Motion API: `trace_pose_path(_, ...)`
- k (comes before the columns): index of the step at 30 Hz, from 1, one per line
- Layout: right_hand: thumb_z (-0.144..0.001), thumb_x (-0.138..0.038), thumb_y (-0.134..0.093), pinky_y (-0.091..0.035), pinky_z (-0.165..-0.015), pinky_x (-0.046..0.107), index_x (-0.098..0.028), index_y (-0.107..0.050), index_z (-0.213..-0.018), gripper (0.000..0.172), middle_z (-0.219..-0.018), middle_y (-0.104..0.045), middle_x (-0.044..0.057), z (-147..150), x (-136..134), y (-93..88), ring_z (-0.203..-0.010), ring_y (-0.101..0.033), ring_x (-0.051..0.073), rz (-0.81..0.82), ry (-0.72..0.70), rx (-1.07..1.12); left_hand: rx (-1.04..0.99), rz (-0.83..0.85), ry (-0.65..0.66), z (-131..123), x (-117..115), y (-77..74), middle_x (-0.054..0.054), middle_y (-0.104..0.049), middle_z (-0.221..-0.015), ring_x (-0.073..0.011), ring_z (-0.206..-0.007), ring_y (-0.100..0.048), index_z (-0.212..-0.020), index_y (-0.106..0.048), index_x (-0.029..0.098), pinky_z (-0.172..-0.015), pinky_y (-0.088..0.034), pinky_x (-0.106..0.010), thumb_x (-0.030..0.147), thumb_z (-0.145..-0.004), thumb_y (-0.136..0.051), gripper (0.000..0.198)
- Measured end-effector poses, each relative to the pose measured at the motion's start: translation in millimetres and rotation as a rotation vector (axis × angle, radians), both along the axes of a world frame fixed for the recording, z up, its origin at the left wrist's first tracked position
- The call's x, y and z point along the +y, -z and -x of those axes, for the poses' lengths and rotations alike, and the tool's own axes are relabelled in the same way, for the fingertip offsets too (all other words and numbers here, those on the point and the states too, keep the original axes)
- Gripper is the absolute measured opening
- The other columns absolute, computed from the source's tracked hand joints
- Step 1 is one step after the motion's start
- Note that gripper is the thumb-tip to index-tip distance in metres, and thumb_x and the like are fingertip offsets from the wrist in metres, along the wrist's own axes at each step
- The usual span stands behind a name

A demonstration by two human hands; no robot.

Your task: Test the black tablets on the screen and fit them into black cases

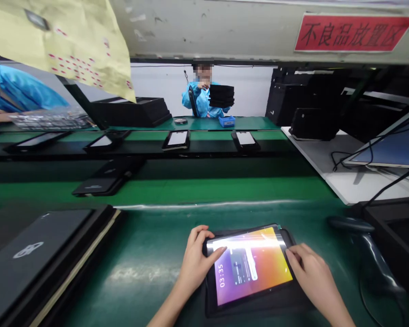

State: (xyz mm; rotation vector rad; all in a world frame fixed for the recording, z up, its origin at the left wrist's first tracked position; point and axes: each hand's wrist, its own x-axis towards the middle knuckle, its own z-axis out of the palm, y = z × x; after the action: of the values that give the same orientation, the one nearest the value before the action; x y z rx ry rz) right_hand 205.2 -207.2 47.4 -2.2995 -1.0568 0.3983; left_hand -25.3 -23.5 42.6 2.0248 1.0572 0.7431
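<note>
A tablet (pixel 250 265) with a lit orange and purple screen showing 03:35 lies in a black case on the green mat in front of me. My left hand (pixel 196 259) curls around its upper left corner, thumb resting on the screen edge. My right hand (pixel 310 272) lies on the tablet's right edge, fingers bent over the case rim. Both hands touch the tablet, which rests on the mat.
A stack of black cases (pixel 37 259) sits at the left. A handheld scanner (pixel 364 236) and a black tray (pixel 398 227) stand at the right. Several tablets (pixel 177 138) ride the conveyor beyond. A person in blue (pixel 202 97) works opposite; another blue sleeve (pixel 23 93) shows far left.
</note>
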Motion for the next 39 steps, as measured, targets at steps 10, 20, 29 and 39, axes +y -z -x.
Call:
trace_pose_path(10,-0.074,-0.060,-0.043,-0.042,-0.058,0.031,-0.024,-0.064,-0.066,0.043,-0.070,-0.062,0.004,-8,-1,-1.8,-0.065,-0.058,0.022,-0.093,0.087,0.189,-0.030,0.067,0.052,1,-3,-2.2,-0.010,-0.052,-0.111,-0.0279,-0.112,-0.053,-0.088,-0.058,0.021,-0.097,-0.042,-0.043,0.036,-0.073,-0.067,0.023)
trace_pose_path(20,-0.086,-0.062,-0.046,-0.040,-0.050,0.022,-0.025,-0.039,-0.079,0.038,-0.066,-0.050,-0.004,20,-1,-4.7,-0.057,-0.049,0.014,-0.321,0.134,0.606,-0.044,0.139,0.166,3,1,0.7,-0.012,-0.045,-0.120,-0.0286,-0.123,-0.044,-0.097,-0.060,0.021,-0.106,-0.033,-0.046,0.033,-0.076,-0.063,0.025)
trace_pose_path(29,-0.069,-0.056,-0.075,-0.054,-0.061,0.030,-0.024,-0.047,-0.125,0.070,-0.098,-0.067,0.006,19,3,8.2,-0.078,-0.066,0.024,-0.455,0.303,1.163,-0.051,0.145,0.195,2,5,3.7,-0.012,-0.045,-0.122,-0.0296,-0.125,-0.041,-0.097,-0.064,0.022,-0.108,-0.030,-0.050,0.034,-0.078,-0.063,0.022)
trace_pose_path(39,-0.076,-0.051,-0.070,-0.054,-0.074,0.033,-0.031,-0.038,-0.138,0.073,-0.111,-0.067,0.007,21,8,-11.9,-0.097,-0.065,0.026,-0.513,0.141,1.057,-0.061,0.160,0.240,2,6,1.4,-0.012,-0.048,-0.123,-0.0305,-0.125,-0.042,-0.104,-0.064,0.023,-0.108,-0.030,-0.051,0.035,-0.077,-0.064,0.030)
